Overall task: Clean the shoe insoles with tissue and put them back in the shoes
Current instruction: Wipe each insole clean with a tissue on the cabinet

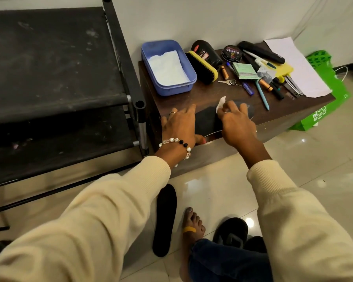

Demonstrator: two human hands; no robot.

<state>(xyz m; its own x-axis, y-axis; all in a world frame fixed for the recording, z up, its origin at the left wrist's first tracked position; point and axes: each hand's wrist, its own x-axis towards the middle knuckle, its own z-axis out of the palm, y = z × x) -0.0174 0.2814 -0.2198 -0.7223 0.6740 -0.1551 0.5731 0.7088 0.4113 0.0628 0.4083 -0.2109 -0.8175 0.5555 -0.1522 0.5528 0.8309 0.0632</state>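
Observation:
A black insole lies flat on the brown table near its front edge. My left hand rests on the insole's left end with straight fingers, pinning it down. My right hand pinches a small white tissue and presses it on the insole's middle. A second black insole lies on the tiled floor below. A black shoe stands on the floor beside my bare foot.
A blue tub holding white tissue, a yellow-backed shoe brush, polish tin, pens, batteries, keys and paper crowd the table's back. A black shoe rack stands left. A green bag sits right.

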